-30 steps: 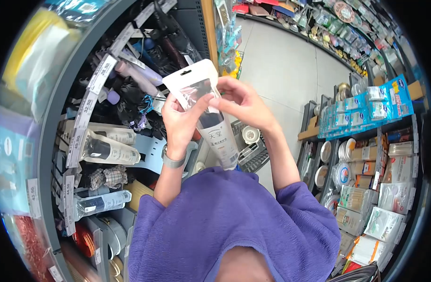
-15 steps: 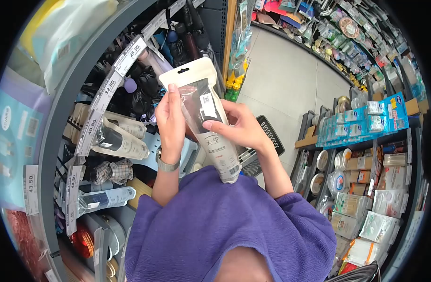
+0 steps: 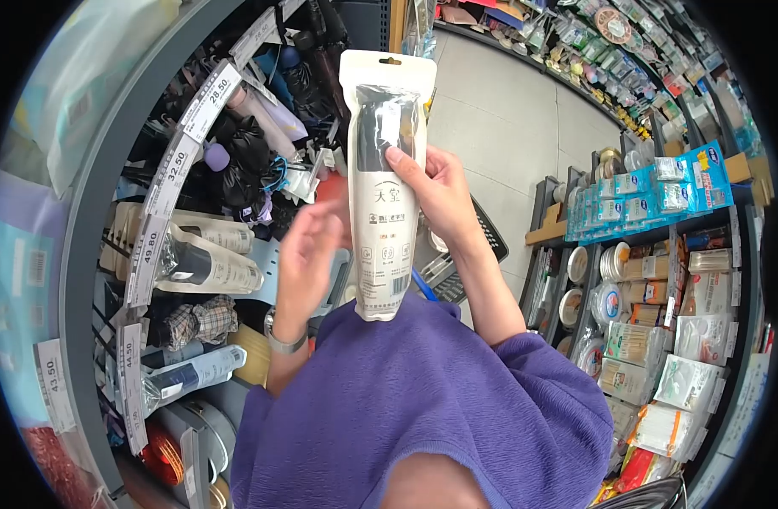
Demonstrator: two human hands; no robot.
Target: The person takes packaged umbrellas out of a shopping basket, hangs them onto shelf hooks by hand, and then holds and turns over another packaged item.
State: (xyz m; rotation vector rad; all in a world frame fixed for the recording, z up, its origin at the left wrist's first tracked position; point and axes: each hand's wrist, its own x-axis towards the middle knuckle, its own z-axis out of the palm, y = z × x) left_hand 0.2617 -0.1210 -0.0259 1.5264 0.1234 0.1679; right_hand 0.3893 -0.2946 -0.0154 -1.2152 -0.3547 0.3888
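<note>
Upright in front of my chest is a folding umbrella in a cream pouch with a clear window (image 3: 387, 246); a dark cover shows through the window, and printed text faces me. My right hand (image 3: 446, 197) grips it from the right side, thumb across the front and the other fingers partly hidden behind. Just left of the pouch is my left hand (image 3: 308, 259), blurred, its fingers loosely stretched and holding nothing. Whether its fingertips touch the pouch's edge I cannot tell.
On the left, a shelf with price tags (image 3: 177, 174) holds more packaged umbrellas (image 3: 206, 263) and dark folded ones. A black shopping basket (image 3: 489, 237) is beyond my right forearm. Racks of blue packets (image 3: 652, 204) and disposable tableware line the right side.
My left hand has let go of the pouch's upper part and dropped lower. The pouch has turned upright and moved up, its printed face now more toward me, still in my right hand.
</note>
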